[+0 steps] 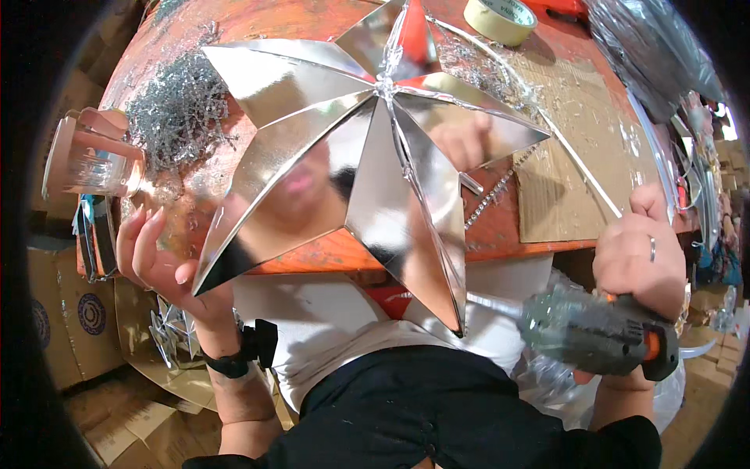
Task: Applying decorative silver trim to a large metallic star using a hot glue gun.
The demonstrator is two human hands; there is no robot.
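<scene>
A big mirror-like silver star (pixel 367 148) with folded points fills the middle, tilted over the table's front edge. Its lower-left tip reaches my left hand (pixel 160 250). The fingers of that hand are apart and loosely curved, the thumb close to the tip; whether it touches cannot be made out. A black band (pixel 241 349) circles my left wrist. My right hand (pixel 642 262), with a ring, is closed around a grey-green glue gun (pixel 586 328). The gun's nozzle points left, toward the star's lowest tip, and the gun is slightly blurred.
On the red table (pixel 297 259) lie a silver wire-like heap (pixel 178 105), a yellowish tape roll (pixel 501 19), a cardboard sheet (pixel 590 148), a white strip (pixel 574 160) and a rhinestone chain (pixel 491 197). A clear cup (pixel 94 160) stands left. Cardboard boxes (pixel 78 313) are below left.
</scene>
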